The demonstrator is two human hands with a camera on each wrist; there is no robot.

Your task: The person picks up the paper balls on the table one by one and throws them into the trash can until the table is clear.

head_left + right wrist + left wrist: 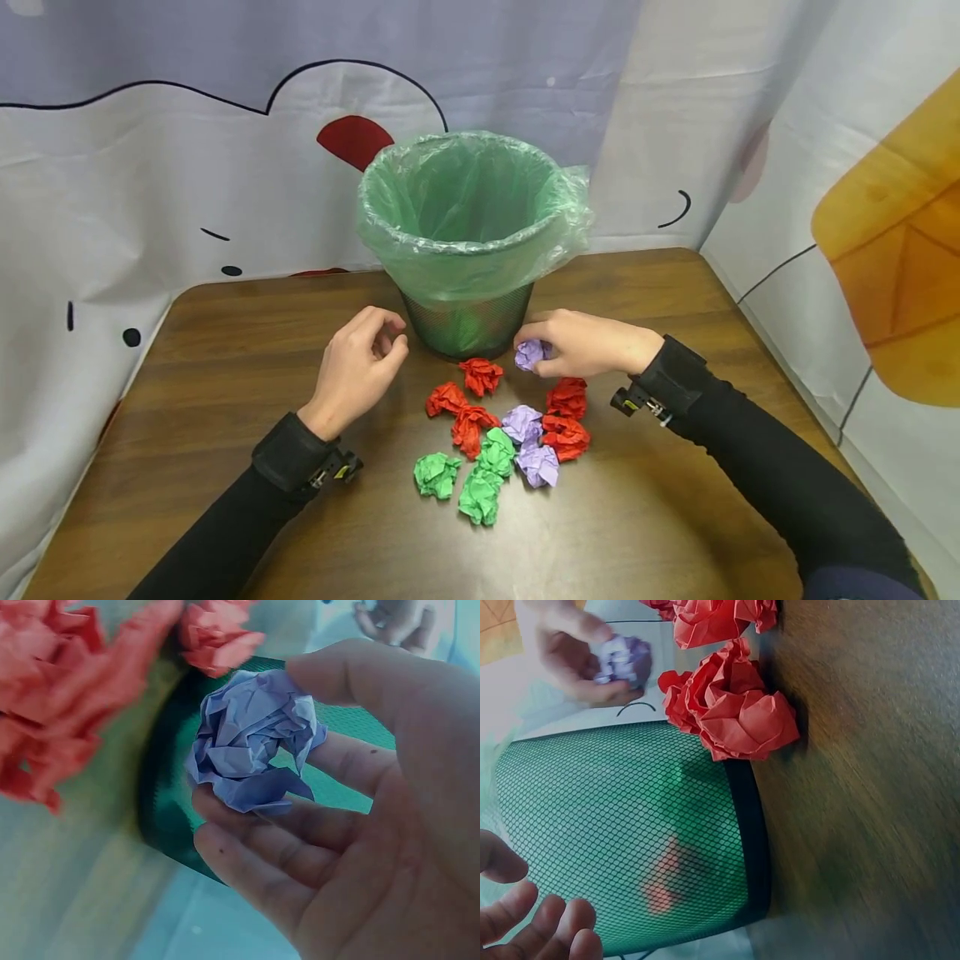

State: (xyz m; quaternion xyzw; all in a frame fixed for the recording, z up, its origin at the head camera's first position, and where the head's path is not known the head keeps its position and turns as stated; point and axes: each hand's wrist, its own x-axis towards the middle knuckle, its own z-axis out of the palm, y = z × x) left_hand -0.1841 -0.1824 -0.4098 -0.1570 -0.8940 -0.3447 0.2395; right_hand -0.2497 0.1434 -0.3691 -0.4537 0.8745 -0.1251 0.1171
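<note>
My right hand (581, 343) pinches a crumpled purple paper ball (251, 742) between thumb and fingers, just right of the bin's base. My left hand (356, 367) hovers left of the bin, fingers loosely curled around nothing. Between the hands lie several red paper balls (482, 377), two purple ones (522, 425) and three green ones (437, 475), bunched together on the table. Behind them stands a black mesh bin (630, 825) lined with a translucent green bag (472, 258). Through the mesh, a blurred reddish shape shows inside in the left wrist view.
The brown wooden table (247, 333) has rounded back corners. A printed cloth (225, 183) hangs close behind the bin and along the right side. The bag's loose edge (573, 208) sticks out at the bin's upper right.
</note>
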